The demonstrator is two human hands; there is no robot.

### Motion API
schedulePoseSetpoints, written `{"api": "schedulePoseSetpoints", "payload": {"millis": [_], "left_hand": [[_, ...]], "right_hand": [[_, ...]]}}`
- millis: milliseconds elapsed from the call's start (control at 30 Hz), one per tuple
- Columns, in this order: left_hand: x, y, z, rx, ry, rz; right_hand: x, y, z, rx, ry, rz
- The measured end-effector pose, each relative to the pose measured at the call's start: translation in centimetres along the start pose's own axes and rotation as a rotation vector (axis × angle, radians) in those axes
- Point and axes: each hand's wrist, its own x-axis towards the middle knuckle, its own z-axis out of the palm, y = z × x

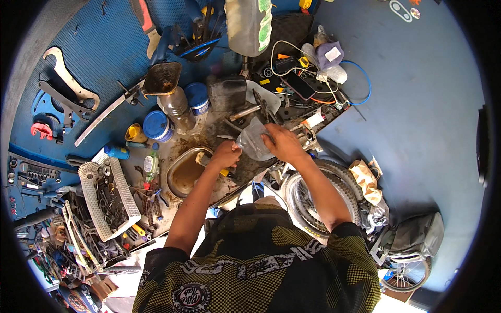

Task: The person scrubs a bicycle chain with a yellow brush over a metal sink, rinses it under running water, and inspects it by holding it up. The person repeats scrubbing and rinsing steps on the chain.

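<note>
Over the front of a dirty workbench [237,183], I hold a clear plastic bag [253,141] between my hands. My right hand [283,144] grips its right side, thumb and fingers closed on the film. On its left edge, my left hand [226,155] is closed with curled fingers, pinching the bag. A thin metal tip [226,136] shows just beyond the left knuckles, and a yellow-and-black handle [226,172] lies below that hand; whether they belong together is hidden. Left of the left hand is a metal tray [171,180] of brown liquid, with a brush [201,158] at its edge.
Blue-lidded tubs [157,125] and a cut bottle with a funnel [180,112] stand behind. A white basket [125,201] of metal parts is at left. A phone [298,85] lies among cables and small parts at back right. Bicycle wheels [334,188] lean right of the bench.
</note>
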Motion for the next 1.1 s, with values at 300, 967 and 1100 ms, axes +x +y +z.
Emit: {"api": "schedulePoseSetpoints", "payload": {"millis": [300, 967, 1100], "left_hand": [[0.4, -0.2, -2.5, 0.253, 0.142, 0.105], [0.1, 3.6, 1.3, 0.993, 0.124, 0.492], [0.4, 3.6, 1.2, 0.996, 0.093, 0.557]], "right_hand": [[1.6, -1.5, -2.7, 0.014, 0.044, -0.133], [6.6, 13.8, -6.8, 0.934, 0.611, 0.299], [7.2, 15.8, -2.9, 0.759, 0.521, 0.488]]}}
